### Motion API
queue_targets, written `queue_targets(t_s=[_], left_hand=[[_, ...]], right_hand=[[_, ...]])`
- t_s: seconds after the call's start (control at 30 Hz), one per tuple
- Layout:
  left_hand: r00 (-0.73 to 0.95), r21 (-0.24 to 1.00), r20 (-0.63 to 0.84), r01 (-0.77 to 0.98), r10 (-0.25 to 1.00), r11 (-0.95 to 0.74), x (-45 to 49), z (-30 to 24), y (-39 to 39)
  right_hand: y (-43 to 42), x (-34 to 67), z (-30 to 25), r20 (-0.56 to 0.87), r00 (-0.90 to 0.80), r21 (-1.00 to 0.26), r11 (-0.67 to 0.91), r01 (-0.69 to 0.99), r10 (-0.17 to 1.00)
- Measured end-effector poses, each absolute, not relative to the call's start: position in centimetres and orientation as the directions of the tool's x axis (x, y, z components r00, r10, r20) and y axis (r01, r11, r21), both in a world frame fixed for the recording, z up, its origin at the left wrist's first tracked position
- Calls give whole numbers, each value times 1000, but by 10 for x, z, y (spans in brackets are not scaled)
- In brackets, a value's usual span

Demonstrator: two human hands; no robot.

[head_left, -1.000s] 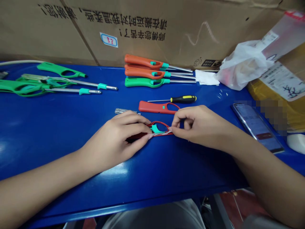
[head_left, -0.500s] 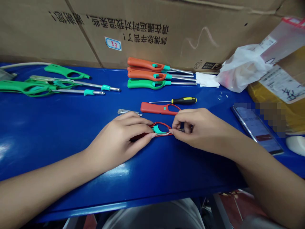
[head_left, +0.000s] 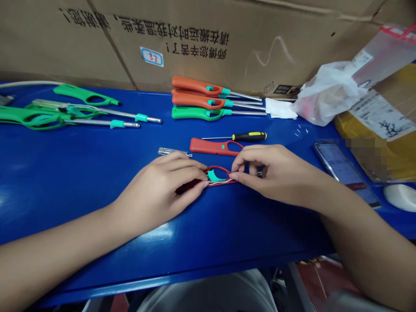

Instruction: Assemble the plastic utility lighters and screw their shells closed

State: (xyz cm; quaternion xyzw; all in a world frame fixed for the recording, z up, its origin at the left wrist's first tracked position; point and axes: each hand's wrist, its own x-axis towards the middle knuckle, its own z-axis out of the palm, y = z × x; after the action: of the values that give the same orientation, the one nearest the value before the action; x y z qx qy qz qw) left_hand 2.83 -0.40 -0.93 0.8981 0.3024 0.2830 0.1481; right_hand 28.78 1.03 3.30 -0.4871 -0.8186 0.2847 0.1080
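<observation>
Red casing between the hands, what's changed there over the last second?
Hardly anything: the view shifts slightly, but nothing is visibly taken up or let go. The left hand and right hand stay at the red casing, its teal trigger and white wire still showing. The screwdriver and red cover lie as before.

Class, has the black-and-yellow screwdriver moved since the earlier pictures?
No: judged against the cardboard box behind, the screwdriver keeps its place; only the whole view shifts slightly.

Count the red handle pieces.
2: the loose red piece lies near the screwdriver; the held red piece lies under the left hand and right hand, partly hidden.
</observation>
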Motion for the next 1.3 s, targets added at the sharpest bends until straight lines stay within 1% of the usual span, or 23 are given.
queue_targets(t_s=[0.2, 0.3, 0.5, 0.67, 0.73, 0.8, 0.87, 0.97, 1.07, 1.17, 1.23, 1.3], left_hand=[[648, 472, 400, 461, 648, -752, 27, -9, -6], [629, 483, 407, 467, 662, -741, 27, -10, -6], [620, 503, 392, 474, 680, -723, 29, -12, -8], [618, 528, 348, 493, 705, -692, 25, -2, -10], [630, 501, 326, 518, 705, -694, 19, 9, -3], [658, 397, 331, 553, 676, -733, 8, 20, 8], [720, 314, 255, 569, 645, -760, -4, 27, 23], [735, 290, 137, 612, 665, -736, -19, 26, 43], [732, 321, 101, 617, 674, -719, -26, 20, 51], [689, 364, 90, 650, 719, -668, -23, 18, 48], [668, 381, 114, 654, 735, -653, -19, 22, 42], [678, 398, 158, 622, 718, -674, -14, 28, 34]], right_hand=[[10, 284, 26, -100, -492, -581, 351, 735, 865], [8, 282, 24, -31, -495, -610, 376, 698, 868], [4, 273, 14, 105, -562, -646, 486, 588, 820], [3, 269, 6, 95, -564, -624, 490, 608, 821], [4, 270, 6, 88, -560, -626, 483, 612, 824], [5, 272, 7, 79, -560, -625, 478, 617, 825], [6, 275, 9, 55, -573, -618, 478, 624, 818], [7, 279, 13, 62, -595, -604, 505, 616, 801], [5, 278, 14, 119, -610, -594, 549, 588, 783], [0, 274, 13, 117, -618, -610, 547, 574, 778], [-3, 270, 10, 109, -616, -613, 540, 576, 780], [-5, 267, 8, 110, -619, -598, 549, 584, 778]])
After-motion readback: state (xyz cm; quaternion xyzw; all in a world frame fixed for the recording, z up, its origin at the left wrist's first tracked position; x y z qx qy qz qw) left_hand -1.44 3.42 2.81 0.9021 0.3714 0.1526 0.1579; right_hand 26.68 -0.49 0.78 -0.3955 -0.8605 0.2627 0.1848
